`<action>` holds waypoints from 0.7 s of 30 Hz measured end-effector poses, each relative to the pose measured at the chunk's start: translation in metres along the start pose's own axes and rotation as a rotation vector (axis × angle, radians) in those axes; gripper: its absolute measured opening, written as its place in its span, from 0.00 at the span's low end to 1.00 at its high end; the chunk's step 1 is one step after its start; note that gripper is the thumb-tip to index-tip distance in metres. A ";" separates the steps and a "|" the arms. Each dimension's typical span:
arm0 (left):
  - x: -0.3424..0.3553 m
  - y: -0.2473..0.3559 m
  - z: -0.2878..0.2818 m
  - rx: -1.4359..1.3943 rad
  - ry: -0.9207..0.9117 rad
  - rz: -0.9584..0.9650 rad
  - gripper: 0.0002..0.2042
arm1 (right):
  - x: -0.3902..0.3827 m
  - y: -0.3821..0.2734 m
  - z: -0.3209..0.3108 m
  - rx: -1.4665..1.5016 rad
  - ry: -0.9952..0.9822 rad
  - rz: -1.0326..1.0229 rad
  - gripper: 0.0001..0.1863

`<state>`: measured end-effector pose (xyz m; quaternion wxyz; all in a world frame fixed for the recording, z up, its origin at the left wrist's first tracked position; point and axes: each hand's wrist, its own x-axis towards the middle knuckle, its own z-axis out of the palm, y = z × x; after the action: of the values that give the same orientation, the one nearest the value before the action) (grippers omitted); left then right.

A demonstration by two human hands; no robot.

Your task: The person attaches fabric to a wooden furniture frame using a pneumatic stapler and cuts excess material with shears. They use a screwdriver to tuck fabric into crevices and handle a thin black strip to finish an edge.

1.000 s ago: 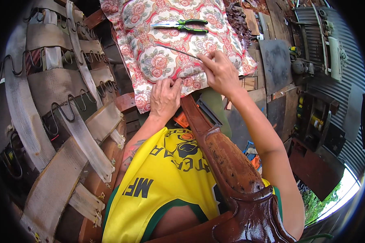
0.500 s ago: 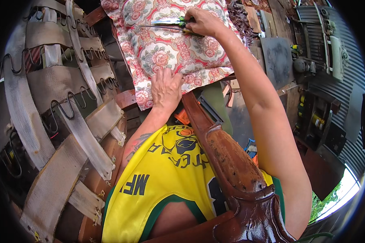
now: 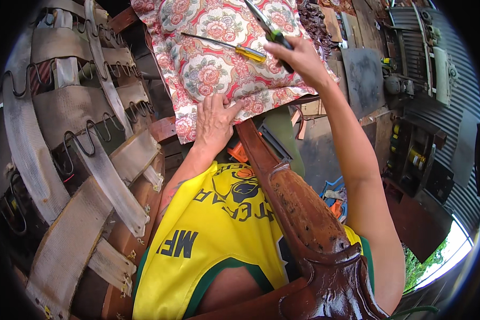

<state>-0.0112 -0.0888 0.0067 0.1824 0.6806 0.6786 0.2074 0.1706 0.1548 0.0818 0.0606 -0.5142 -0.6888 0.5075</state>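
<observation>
A plump, rose-patterned cloth cushion [image 3: 218,69] lies beyond a glossy, curved wooden armrest [image 3: 304,210]. The left hand [image 3: 214,118], fingers together, rests on the cushion's border, best held flat and firm, though any pinch is hidden; the right hand [image 3: 305,61] wraps around slim metal pliers [image 3: 269,28], near a straight-shanked, yellow-handled screwdriver [image 3: 250,53].

Off to my left, worn webbing straps [image 3: 72,250] cross one another, with bent wire springs [image 3: 89,154] among them. Over right stand corrugated metal sheeting [image 3: 468,88], a dark open box [image 3: 422,129], a flat grey panel [image 3: 362,80] and green foliage [image 3: 433,262].
</observation>
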 end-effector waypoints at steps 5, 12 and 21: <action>-0.002 -0.001 -0.003 -0.047 0.003 0.015 0.26 | -0.109 0.012 0.023 0.535 -0.411 0.335 0.22; -0.014 0.002 -0.001 -0.167 0.163 -0.010 0.18 | -0.145 0.028 0.054 0.329 -0.470 0.510 0.18; -0.013 0.001 -0.001 -0.161 0.171 0.018 0.17 | -0.140 0.011 0.065 -0.376 -0.381 0.384 0.20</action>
<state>-0.0107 -0.1019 0.0077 0.1761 0.6496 0.6666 0.3204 0.2037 0.0051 0.1039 -0.2619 -0.5328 -0.6597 0.4608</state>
